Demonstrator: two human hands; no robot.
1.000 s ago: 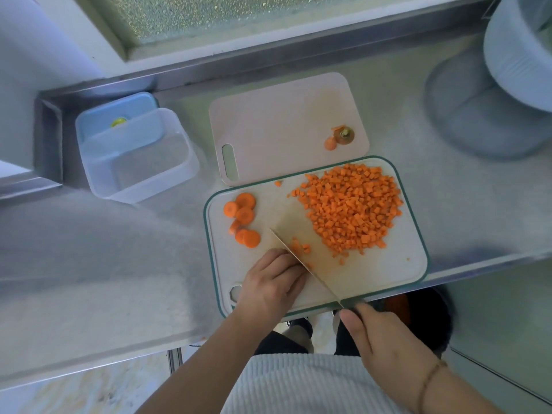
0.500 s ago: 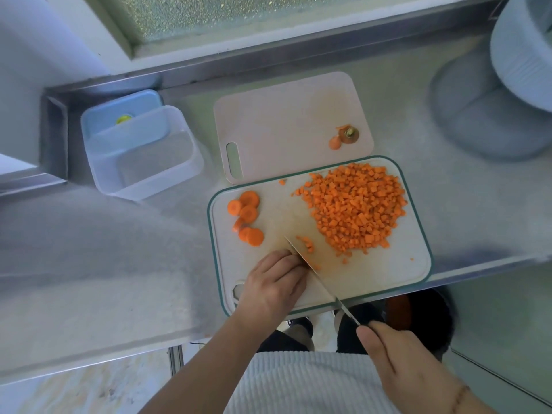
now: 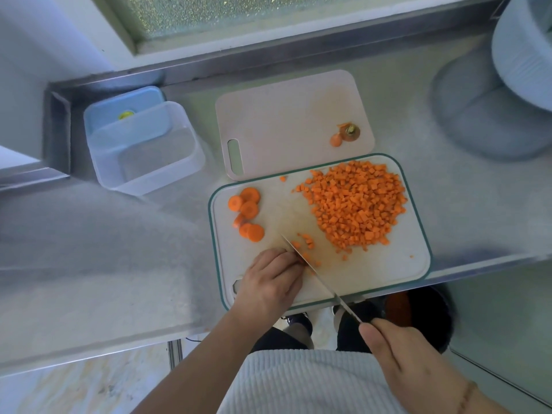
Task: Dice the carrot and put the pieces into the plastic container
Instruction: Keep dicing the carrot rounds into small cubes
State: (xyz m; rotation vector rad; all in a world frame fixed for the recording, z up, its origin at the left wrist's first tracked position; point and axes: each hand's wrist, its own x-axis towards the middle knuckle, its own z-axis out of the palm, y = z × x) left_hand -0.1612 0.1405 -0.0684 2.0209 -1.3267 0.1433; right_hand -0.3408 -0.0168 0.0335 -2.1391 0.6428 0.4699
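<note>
A green-rimmed white cutting board [image 3: 388, 273] carries a big heap of diced carrot [image 3: 357, 204] on its right half and several carrot rounds [image 3: 246, 215] at its left. My right hand [image 3: 409, 354] grips the handle of a knife [image 3: 316, 277], whose blade slants across the board's near part. A few fresh carrot bits [image 3: 306, 243] lie just right of the blade. My left hand [image 3: 270, 282] has curled fingers against the blade's left side, holding down carrot that is hidden beneath them. The clear plastic container [image 3: 143, 150] stands empty at the left.
A second, pale board [image 3: 283, 121] lies behind, with the carrot top and a scrap [image 3: 345, 134] on it. A blue lid [image 3: 125, 112] sits behind the container. A large pale round vessel [image 3: 522, 46] stands at the far right. The steel counter's edge runs just under the board.
The knife has drawn back toward me along the board. More small carrot bits lie beside the blade. My left hand has stayed in place.
</note>
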